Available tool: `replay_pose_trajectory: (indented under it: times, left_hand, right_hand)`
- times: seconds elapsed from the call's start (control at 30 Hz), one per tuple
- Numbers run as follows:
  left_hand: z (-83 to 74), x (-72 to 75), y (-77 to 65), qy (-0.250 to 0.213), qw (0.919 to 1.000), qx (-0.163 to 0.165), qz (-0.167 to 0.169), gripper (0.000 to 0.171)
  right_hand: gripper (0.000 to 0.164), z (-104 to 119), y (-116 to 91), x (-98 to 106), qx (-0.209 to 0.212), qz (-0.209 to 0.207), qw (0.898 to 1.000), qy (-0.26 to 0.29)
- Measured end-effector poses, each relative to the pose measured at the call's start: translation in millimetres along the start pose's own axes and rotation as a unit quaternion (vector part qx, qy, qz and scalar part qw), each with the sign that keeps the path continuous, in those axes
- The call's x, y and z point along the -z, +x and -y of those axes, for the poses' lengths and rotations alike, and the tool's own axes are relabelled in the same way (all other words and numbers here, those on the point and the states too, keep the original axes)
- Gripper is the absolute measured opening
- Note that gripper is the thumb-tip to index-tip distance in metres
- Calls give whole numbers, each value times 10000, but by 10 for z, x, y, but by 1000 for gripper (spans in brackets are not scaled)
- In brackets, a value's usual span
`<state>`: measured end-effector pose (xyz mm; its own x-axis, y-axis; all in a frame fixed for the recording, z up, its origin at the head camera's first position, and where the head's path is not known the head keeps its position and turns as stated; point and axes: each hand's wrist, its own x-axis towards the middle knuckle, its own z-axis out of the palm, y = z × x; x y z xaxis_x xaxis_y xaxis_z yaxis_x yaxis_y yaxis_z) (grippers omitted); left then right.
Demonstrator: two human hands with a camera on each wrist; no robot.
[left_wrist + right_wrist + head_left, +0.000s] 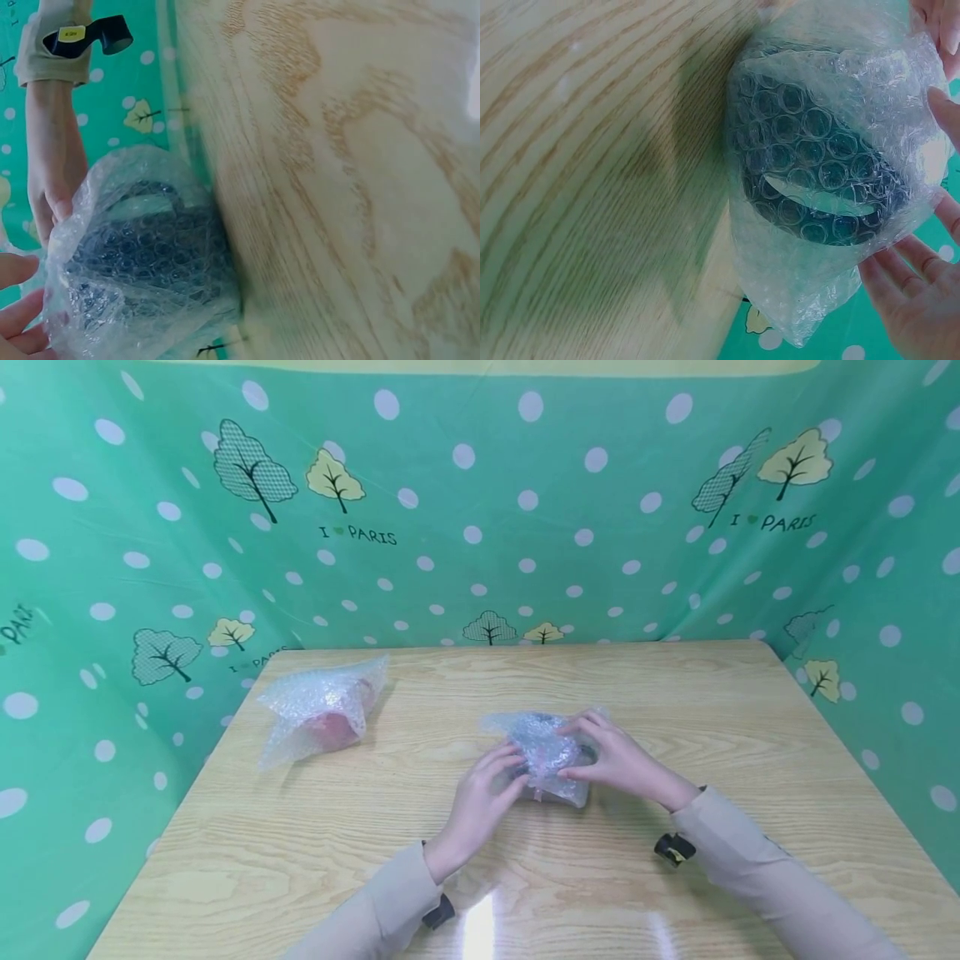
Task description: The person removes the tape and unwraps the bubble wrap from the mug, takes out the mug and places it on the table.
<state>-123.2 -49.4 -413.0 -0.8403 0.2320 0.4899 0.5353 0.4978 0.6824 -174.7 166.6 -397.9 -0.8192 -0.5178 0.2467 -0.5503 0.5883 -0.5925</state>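
A dark item in clear bubble wrap point(543, 752) lies on the wooden table in front of the person. Through the wrap in the right wrist view, a dark body point(810, 150) shows with a pale curved opening near one edge; its kind I cannot tell. My left hand point(480, 797) holds the near left side of the package, thumb and fingers curved about it. On the right side, my right hand point(615, 760) grips the wrap between spread thumb and fingers. Loose film point(127, 169) bulges around the item in the left wrist view.
A second bubble-wrapped bundle point(330, 710), reddish inside, lies at the table's far left. The wooden table point(675, 693) meets a green dotted cloth point(525, 568) at the back and sides. Each wrist wears a small black camera point(675, 850).
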Motion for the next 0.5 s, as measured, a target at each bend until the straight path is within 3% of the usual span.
replay_pose_trajectory:
  times: [0.2, 0.5]
  left_hand:
    - [49, -52, 19, 118, 9992, -320, -196, 23]
    - [48, -88, 44, 352, 9975, -523, -317, 18]
  right_hand:
    - [53, -25, 13, -12, 30, -61, 10000, 71]
    - [52, -57, 24, -26, 78, -141, 9996, 212]
